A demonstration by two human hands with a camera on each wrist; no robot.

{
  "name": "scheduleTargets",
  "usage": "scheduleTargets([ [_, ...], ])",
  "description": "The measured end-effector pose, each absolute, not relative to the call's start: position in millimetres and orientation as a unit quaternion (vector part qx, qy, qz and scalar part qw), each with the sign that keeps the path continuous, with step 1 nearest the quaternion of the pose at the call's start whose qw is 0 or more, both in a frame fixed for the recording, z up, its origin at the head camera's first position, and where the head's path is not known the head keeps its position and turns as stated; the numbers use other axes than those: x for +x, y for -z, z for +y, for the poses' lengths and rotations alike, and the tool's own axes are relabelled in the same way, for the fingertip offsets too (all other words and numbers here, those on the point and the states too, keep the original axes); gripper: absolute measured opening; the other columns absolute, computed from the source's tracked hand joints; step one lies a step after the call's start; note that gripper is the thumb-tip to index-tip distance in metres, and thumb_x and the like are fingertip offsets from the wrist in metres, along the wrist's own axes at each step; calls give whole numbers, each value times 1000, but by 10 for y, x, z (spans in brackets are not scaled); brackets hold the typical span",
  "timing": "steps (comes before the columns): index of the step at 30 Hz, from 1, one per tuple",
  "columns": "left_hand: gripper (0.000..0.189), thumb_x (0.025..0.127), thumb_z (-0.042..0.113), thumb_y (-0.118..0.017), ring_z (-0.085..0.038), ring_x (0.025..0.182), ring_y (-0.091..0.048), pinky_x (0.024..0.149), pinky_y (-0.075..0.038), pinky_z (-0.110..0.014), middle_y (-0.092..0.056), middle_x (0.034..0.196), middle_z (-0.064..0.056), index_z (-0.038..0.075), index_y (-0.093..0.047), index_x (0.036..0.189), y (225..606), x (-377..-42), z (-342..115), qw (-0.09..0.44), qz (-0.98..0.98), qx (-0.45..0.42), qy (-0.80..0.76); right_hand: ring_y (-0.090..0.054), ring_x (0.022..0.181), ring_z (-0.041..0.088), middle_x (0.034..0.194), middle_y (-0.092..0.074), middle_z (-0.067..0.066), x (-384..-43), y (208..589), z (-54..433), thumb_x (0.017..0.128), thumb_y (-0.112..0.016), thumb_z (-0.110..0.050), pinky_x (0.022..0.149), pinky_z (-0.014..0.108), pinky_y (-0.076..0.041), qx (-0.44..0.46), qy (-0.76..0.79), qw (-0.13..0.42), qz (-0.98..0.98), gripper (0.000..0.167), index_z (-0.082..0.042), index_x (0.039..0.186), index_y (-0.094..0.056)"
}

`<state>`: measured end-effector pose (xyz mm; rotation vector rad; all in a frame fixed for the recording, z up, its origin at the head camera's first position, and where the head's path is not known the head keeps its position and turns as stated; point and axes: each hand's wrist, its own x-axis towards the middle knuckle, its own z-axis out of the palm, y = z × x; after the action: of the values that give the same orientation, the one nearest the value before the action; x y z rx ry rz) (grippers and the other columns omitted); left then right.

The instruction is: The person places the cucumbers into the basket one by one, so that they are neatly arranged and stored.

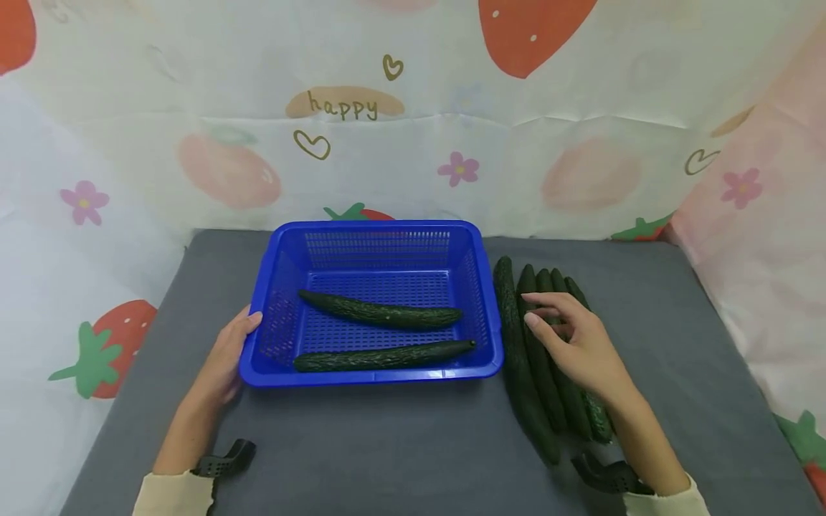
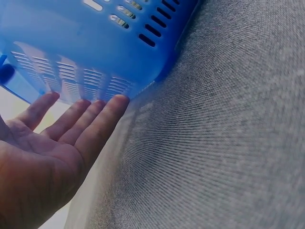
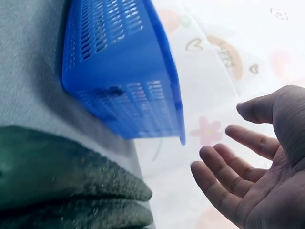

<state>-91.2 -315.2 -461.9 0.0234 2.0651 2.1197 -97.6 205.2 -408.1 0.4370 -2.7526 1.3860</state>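
A blue plastic basket (image 1: 371,382) stands on the grey cloth, with two dark green cucumbers inside. One cucumber (image 1: 381,313) lies across its middle, the other (image 1: 387,356) along the near side. My left hand (image 1: 222,358) holds the basket's left edge, thumb on the rim; in the left wrist view its fingers (image 2: 102,125) touch the slotted outer wall. Over the cucumbers (image 1: 516,373) lying side by side right of the basket hovers my right hand (image 1: 584,344), fingers loosely bent and holding nothing. Part of that row is hidden beneath it.
The grey cloth (image 1: 387,451) covers the table. Behind it hangs a pale curtain (image 1: 400,165) printed with strawberries, flowers and hearts. More of the printed cloth (image 1: 768,287) closes in the right side. In the right wrist view, cucumber tips (image 3: 133,188) lie near the basket's corner.
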Motion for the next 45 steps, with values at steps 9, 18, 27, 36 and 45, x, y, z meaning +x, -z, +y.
scheduleTargets([
  [9, 56, 116, 31, -37, -8, 102, -73, 85, -62, -26, -73, 117, 8, 0, -27, 161, 4606, -896, -3143, 88, 681, 7, -727, -63, 125, 29, 147, -55, 16, -937, 4134, 2266, 108, -63, -20, 93, 6, -46, 119, -441, 42, -888, 41, -12, 147, -60],
  [18, 66, 116, 33, -36, -6, 105, -72, 86, -62, -25, -71, 119, 12, -6, -15, 165, 4541, -881, -3188, 87, 702, 0, -706, -56, 130, 37, 152, -49, 19, -876, 4252, 2493, 108, -63, -26, 96, 7, -42, 80, -419, 45, -903, 46, -7, 149, -57],
  [27, 65, 116, 34, -37, -7, 105, -72, 86, -62, -26, -71, 120, 10, -5, -18, 165, 4596, -892, -3159, 89, 698, 1, -711, -58, 124, 45, 143, -53, 28, -795, 4452, 2707, 105, -67, -19, 97, 28, -53, 59, -361, 87, -927, 43, -1, 143, -60],
  [36, 68, 116, 38, -37, -5, 114, -68, 92, -59, -23, -64, 130, 11, -1, -16, 167, 4584, -909, -3138, 89, 718, 6, -690, -54, 122, 54, 142, -50, 37, -713, 4575, 2846, 106, -66, -22, 92, 71, -49, 45, -338, 61, -938, 46, 4, 143, -58],
  [45, 67, 116, 38, -36, -6, 113, -68, 92, -60, -23, -64, 130, 10, -1, -17, 167, 4591, -913, -3141, 85, 717, 13, -692, -59, 100, 47, 143, -48, 40, -653, 4660, 2937, 107, -64, -30, 76, 61, -48, 21, -300, 35, -953, 53, 4, 146, -56],
])
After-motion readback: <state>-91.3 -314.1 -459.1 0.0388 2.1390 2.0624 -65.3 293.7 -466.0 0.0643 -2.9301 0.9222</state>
